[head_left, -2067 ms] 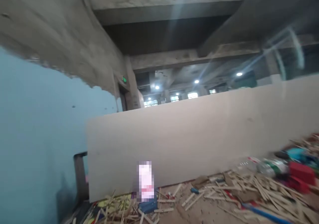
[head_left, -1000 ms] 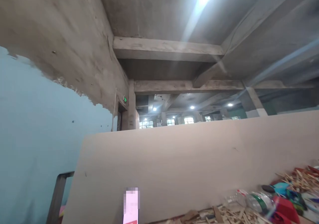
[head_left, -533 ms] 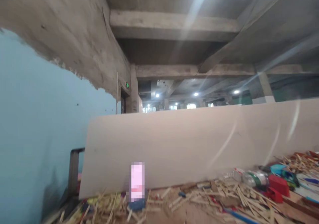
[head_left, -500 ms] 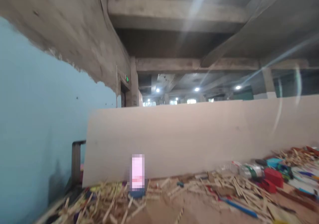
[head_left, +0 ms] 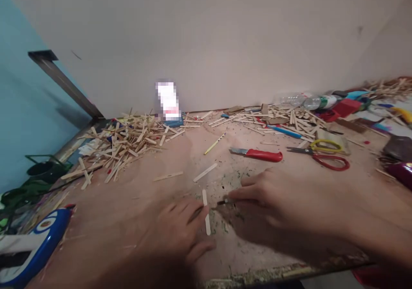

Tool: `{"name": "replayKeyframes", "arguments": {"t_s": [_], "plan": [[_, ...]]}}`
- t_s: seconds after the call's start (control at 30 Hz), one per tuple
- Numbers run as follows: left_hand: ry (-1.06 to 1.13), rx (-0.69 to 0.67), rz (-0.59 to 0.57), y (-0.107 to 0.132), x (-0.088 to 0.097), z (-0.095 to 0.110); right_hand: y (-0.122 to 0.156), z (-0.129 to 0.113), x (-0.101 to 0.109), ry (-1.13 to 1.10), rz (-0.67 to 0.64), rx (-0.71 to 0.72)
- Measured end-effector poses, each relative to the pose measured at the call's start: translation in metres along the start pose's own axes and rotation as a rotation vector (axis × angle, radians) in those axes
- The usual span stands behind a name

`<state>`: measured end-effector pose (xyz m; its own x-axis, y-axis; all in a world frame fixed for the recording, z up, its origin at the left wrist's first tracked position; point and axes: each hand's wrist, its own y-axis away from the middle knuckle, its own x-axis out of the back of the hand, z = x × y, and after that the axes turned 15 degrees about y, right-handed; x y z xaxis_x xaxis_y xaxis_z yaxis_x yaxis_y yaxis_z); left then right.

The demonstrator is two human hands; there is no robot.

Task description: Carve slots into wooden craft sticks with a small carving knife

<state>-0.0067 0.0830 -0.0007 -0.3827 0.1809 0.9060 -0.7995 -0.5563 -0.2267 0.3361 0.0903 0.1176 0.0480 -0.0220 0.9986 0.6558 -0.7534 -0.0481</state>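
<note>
A flat wooden craft stick [head_left: 207, 227] lies on the table [head_left: 135, 220] near its front edge. My left hand [head_left: 183, 224] is beside it, with the index fingertip over its middle and the thumb apart below. To the right, my right hand [head_left: 264, 194] is closed in a pinch around a small dark thing [head_left: 222, 202]. Its tip points left toward the stick; its kind is hidden by the fingers. Two more loose sticks, a slanted stick [head_left: 205, 173] and a flatter stick [head_left: 168, 176], lie just beyond my hands.
Behind my right hand lie a red-handled utility knife [head_left: 262, 155] and scissors [head_left: 328, 152]. A stick pile [head_left: 125, 145] spreads left, near a lit, blurred phone-like screen [head_left: 168, 98]. Plastic bottles [head_left: 317, 102] stand back right; a blue-and-white object [head_left: 48, 237] sits front left. A pale board [head_left: 225, 44] closes the back.
The view has tipped down from the ceiling and board to the tabletop. Both my hands, the knife and the scissors are now in sight.
</note>
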Motion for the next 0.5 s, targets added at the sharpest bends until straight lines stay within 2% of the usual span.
{"name": "replayKeyframes", "arguments": {"t_s": [0.1,0.23,0.4,0.5], "plan": [[-0.028,0.034,0.017,-0.013,-0.007,-0.01,-0.007,0.005,-0.001,-0.027,-0.028,0.015],[-0.02,0.057,0.009,-0.023,-0.006,-0.022,-0.008,0.016,-0.004,-0.092,-0.073,0.036],[0.026,0.075,0.006,-0.033,-0.006,-0.009,-0.001,0.019,-0.007,-0.119,-0.061,0.081],[0.057,0.069,0.037,-0.039,-0.007,0.002,0.001,0.013,-0.005,-0.124,-0.104,0.108]]}}
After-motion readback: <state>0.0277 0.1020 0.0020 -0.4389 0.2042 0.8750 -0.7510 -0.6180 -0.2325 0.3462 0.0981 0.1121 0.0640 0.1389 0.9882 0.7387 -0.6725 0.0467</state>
